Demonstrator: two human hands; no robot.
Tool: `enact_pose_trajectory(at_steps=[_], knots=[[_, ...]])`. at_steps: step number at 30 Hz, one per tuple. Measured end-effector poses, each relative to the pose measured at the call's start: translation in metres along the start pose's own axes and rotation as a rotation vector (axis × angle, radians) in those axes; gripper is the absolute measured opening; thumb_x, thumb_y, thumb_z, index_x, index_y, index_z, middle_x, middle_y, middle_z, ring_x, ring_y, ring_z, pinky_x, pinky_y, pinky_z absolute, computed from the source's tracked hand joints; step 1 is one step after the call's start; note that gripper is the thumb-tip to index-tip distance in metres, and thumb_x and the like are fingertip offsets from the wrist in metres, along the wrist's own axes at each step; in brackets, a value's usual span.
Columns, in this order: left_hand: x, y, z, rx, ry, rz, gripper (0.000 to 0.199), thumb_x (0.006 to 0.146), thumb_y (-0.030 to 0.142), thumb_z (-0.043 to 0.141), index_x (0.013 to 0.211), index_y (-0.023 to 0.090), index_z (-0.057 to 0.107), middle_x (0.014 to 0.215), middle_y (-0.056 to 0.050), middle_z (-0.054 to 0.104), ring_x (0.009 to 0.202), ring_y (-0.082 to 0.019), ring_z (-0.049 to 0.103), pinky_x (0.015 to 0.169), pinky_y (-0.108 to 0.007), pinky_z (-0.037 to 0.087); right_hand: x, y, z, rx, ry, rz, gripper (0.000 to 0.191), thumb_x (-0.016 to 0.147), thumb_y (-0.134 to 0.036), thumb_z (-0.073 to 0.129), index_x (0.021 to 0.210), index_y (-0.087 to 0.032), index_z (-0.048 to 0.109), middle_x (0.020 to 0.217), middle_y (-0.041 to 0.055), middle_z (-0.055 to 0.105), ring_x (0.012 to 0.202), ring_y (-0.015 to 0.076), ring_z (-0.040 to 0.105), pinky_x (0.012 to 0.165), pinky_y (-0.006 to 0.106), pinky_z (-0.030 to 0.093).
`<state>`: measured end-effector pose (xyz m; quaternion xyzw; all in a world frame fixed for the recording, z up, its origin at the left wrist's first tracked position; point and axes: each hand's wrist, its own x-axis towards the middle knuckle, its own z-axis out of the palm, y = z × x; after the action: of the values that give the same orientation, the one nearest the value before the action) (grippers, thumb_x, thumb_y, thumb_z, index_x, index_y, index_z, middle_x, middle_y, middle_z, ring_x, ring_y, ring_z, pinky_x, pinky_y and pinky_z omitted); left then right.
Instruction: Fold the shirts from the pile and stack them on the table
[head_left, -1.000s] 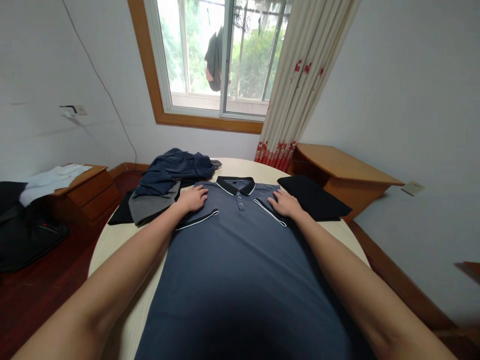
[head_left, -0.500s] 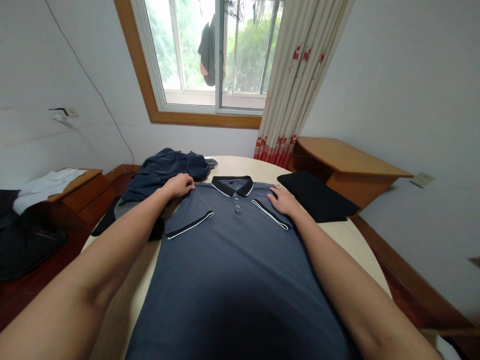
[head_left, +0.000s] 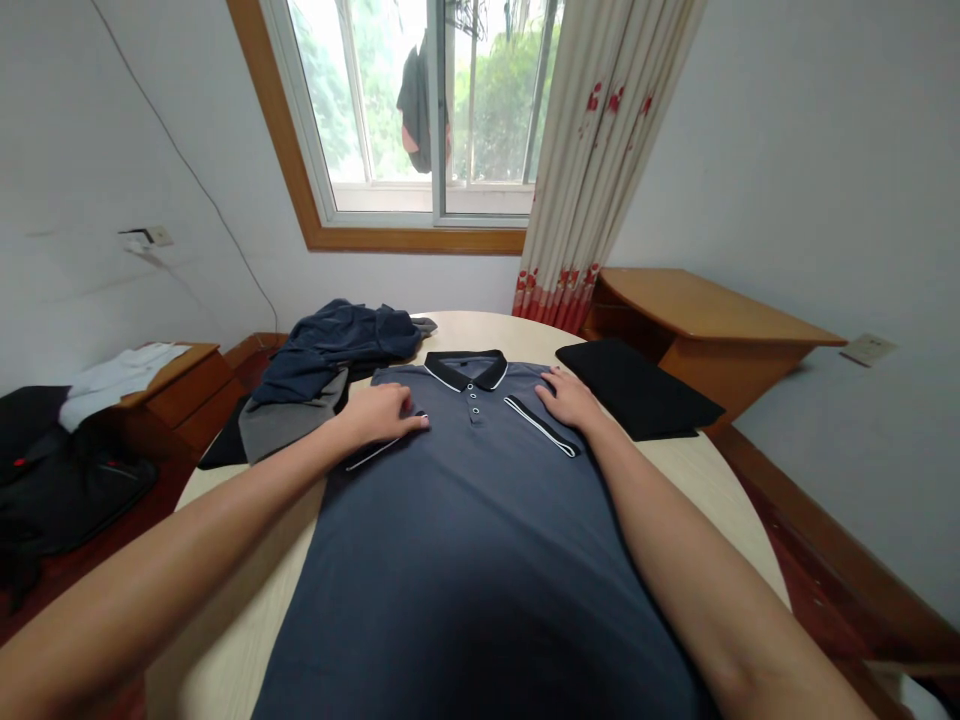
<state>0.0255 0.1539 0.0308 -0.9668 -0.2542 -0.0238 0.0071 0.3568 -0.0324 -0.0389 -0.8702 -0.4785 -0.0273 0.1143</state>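
- wooden nightstand (head_left: 176, 385) at far left, beside the tabletop, with white cloth (head_left: 120, 368) draped over its top; dark bags (head_left: 67, 470) on the floor just beside it.
- pile of clothes (head_left: 330, 345) on the far left part of the round tabletop (head_left: 720, 500): a dark blue garment bunched on top, a grey piece (head_left: 289, 415) under it, a black one at the bottom edge.
- left hand (head_left: 379, 415) lies palm down on the folded-in left sleeve of the polo shirt (head_left: 472, 540), fingers stretched out and together, tips pointing toward the button placket; it grips nothing, only presses flat. the sleeve's white-trimmed hem shows just below the fingers.
- polo shirt is slate blue, spread front-up across the middle of the tabletop, black collar (head_left: 465, 368) with white edge at the far side, hem toward the person and running off the near edge of view. three buttons down the placket, between the two hands.
- right hand (head_left: 566, 398) rests palm down on the shirt's right shoulder, fingers slightly spread, open and flat, holding nothing; the folded right sleeve's white trim lies just beside it, on the collar side.
- folded black garment (head_left: 637, 390) on the tabletop to the right of the shirt, near the right hand, not touching it.
- wooden corner desk (head_left: 697, 310) against the wall at right; floral curtain (head_left: 600, 150) hangs beside the window (head_left: 420, 110) behind.
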Motion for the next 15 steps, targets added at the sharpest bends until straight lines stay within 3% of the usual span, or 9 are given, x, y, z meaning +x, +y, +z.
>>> enact_pose_trajectory(at_steps=[4,6,10,13,15], knots=[[-0.017,0.013,0.006,0.036,-0.068,-0.075,0.034,0.094,0.048,0.049,0.103,0.020,0.067,0.109,-0.013,0.072,0.100,-0.030,0.068,0.081,-0.037,0.051,-0.001,-0.001,0.000,0.001,-0.001,0.008,0.056,0.103,-0.045,0.039,0.147,-0.013,0.052,0.159,0.0138,0.040,0.148,0.0250,0.035,0.123,0.039,0.026],[-0.018,0.012,0.007,0.028,-0.037,-0.124,0.033,0.098,0.041,0.042,0.102,0.019,0.066,0.106,-0.014,0.073,0.099,-0.031,0.069,0.079,-0.037,0.051,-0.001,-0.001,-0.001,0.006,-0.006,0.011,0.056,0.103,-0.045,0.040,0.148,-0.013,0.052,0.159,0.0137,0.040,0.148,0.0251,0.035,0.123,0.039,0.025],[-0.013,0.010,0.006,-0.185,0.037,-0.203,0.040,0.099,0.046,0.037,0.096,0.019,0.066,0.096,-0.011,0.074,0.092,-0.027,0.069,0.077,-0.034,0.050,-0.003,-0.003,-0.002,0.019,-0.012,0.012,0.057,0.103,-0.044,0.040,0.148,-0.012,0.051,0.160,0.0148,0.038,0.149,0.0254,0.034,0.123,0.039,0.024],[-0.007,0.004,0.011,-0.291,0.101,-0.160,0.046,0.100,0.046,0.033,0.097,0.018,0.069,0.099,-0.010,0.074,0.095,-0.025,0.068,0.085,-0.034,0.051,-0.004,-0.004,-0.003,0.022,-0.011,0.013,0.057,0.103,-0.044,0.040,0.148,-0.011,0.051,0.160,0.0157,0.037,0.149,0.0255,0.034,0.123,0.039,0.024],[-0.001,-0.005,0.019,-0.257,0.151,-0.114,0.047,0.099,0.044,0.033,0.108,0.015,0.070,0.115,-0.012,0.073,0.110,-0.025,0.065,0.098,-0.034,0.048,-0.005,-0.004,-0.004,0.018,-0.007,0.012,0.057,0.103,-0.044,0.039,0.149,-0.011,0.051,0.160,0.0157,0.038,0.149,0.0254,0.034,0.123,0.039,0.024]])
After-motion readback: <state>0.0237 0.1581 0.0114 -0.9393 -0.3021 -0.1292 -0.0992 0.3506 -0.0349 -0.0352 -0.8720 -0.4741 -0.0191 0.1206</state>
